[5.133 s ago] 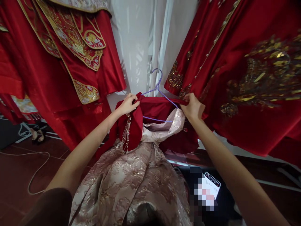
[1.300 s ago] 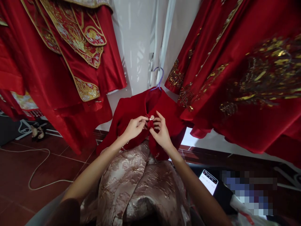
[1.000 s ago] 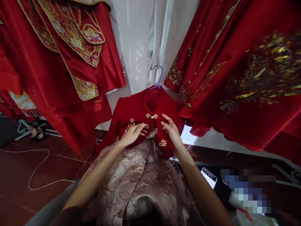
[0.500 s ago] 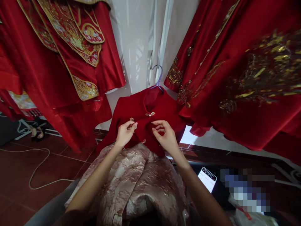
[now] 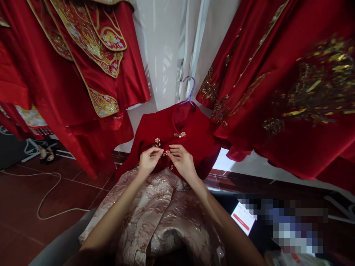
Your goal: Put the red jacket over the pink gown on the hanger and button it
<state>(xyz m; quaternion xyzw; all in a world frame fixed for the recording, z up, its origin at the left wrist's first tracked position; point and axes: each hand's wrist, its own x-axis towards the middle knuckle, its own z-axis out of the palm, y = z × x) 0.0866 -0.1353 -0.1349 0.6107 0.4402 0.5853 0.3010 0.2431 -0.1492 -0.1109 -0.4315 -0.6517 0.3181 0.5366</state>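
Note:
A small dark red jacket (image 5: pixel 194 136) hangs on a purple hanger (image 5: pixel 190 90) over a pink brocade skirt (image 5: pixel 155 214). Its collar clasp (image 5: pixel 179 135) is fastened, and a second pearl clasp (image 5: pixel 157 141) sits lower left. My left hand (image 5: pixel 148 162) and my right hand (image 5: pixel 181 162) meet at the jacket's front, below the collar. Both pinch the fabric at a small gold clasp (image 5: pixel 166 152) between their fingertips.
Red embroidered robes hang at the left (image 5: pixel 77 74) and the right (image 5: pixel 291 92). A white wall (image 5: pixel 163 55) stands behind. A white cable (image 5: pixel 47 195) lies on the dark red tiled floor. A lit phone screen (image 5: pixel 244 218) lies at the lower right.
Five seconds ago my hands held the open jacket by its shoulders. Since then the collar clasp was closed, and both hands moved down and together onto a lower clasp.

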